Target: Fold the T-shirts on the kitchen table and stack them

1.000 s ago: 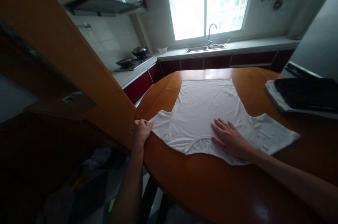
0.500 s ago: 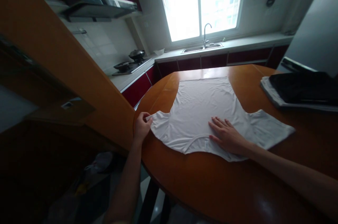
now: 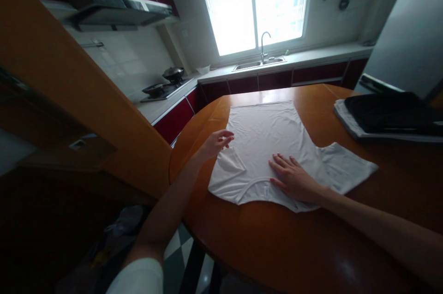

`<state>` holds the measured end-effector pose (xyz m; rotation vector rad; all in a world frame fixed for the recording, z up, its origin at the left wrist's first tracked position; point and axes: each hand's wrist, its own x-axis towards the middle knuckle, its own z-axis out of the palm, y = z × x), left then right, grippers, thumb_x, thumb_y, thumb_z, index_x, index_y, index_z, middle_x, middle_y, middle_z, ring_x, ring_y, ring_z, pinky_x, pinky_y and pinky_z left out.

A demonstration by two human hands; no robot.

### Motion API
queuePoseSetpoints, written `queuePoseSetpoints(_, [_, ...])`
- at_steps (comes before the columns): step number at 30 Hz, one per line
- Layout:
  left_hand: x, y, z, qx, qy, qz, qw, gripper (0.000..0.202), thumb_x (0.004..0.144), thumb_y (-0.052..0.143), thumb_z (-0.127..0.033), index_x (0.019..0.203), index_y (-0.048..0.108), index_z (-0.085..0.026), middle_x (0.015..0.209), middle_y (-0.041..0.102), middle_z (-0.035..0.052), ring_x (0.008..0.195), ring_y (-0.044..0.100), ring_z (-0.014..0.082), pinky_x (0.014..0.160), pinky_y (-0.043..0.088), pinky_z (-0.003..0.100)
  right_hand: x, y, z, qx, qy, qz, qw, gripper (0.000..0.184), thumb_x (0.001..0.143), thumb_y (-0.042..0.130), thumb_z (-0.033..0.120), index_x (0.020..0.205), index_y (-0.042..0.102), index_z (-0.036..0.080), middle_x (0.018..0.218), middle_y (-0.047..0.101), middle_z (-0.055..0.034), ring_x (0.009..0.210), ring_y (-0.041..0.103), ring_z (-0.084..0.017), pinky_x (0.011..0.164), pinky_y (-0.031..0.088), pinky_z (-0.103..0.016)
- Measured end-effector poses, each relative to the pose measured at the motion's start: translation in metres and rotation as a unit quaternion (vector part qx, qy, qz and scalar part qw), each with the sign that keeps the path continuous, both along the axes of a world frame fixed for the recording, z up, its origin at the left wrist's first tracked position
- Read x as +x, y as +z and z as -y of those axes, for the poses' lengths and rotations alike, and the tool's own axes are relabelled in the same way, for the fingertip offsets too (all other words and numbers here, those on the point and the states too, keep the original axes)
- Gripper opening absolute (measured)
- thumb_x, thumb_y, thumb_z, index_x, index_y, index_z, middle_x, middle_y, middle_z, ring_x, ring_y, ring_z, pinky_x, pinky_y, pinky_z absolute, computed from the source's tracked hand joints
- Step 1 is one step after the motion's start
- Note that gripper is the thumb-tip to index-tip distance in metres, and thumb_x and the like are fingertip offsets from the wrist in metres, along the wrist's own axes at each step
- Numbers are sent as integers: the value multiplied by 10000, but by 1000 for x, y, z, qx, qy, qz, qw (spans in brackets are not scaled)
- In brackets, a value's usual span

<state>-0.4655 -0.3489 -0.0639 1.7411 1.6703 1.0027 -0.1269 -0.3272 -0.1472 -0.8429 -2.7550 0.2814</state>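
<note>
A white T-shirt (image 3: 265, 135) lies spread on the wooden table (image 3: 242, 243), its neckline toward me and its hem at the far side. The sleeve on the left is folded inward over the body; the right one sticks out flat. At the shirt's left edge, just beyond the folded sleeve, my left hand (image 3: 217, 142) is bent with a gap between thumb and fingers, and no cloth shows in it. My right hand (image 3: 294, 178) rests palm down on the shirt beside the neckline, fingers spread.
Stacked folded clothes, black on top of white (image 3: 391, 111), lie at the table's right. A wooden partition (image 3: 114, 114) stands close on the left. Behind the table are a counter with a sink (image 3: 259, 64) and a stove with pans (image 3: 173, 73).
My left hand has moved up and right from the sleeve end, and the left sleeve has gone from sticking out to folded over the shirt. My right hand stays in place.
</note>
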Motion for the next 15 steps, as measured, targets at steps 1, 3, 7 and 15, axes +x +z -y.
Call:
queuePoseSetpoints(1, [-5, -3, -10, 12, 19, -17, 1000, 401, 876, 659, -464, 1107, 696, -139, 1013, 729, 107, 652, 655, 130, 532, 456, 217, 0, 0, 0, 0, 0, 0, 1000, 626, 1011, 436, 503, 1536, 439, 162, 1627, 353, -184, 1525, 279, -328, 1218, 240, -568])
queuePoseSetpoints(3, [-15, -11, -25, 34, 56, -73, 995, 299, 874, 659, -377, 1040, 719, -136, 914, 734, 84, 662, 647, 140, 593, 485, 239, 0, 0, 0, 1, 0, 1, 1000, 627, 1014, 428, 504, 1537, 439, 157, 1630, 346, -185, 1526, 275, -330, 1221, 233, -568])
queuePoseSetpoints(7, [-29, -31, -29, 43, 45, -187, 980, 173, 862, 645, -279, 922, 753, -157, 831, 714, 50, 717, 627, 157, 709, 496, 265, 1, 2, 1, 1, 3, 3, 1000, 631, 1013, 423, 507, 1541, 435, 163, 1631, 348, -181, 1525, 280, -326, 1219, 246, -560])
queuePoseSetpoints(15, [-33, -52, -21, 25, -26, -223, 974, 122, 827, 717, -291, 832, 694, -171, 907, 658, 48, 796, 602, 169, 762, 476, 283, 2, -1, -1, 4, 3, 9, 1000, 621, 1015, 410, 505, 1534, 442, 166, 1632, 347, -177, 1526, 275, -327, 1220, 236, -565])
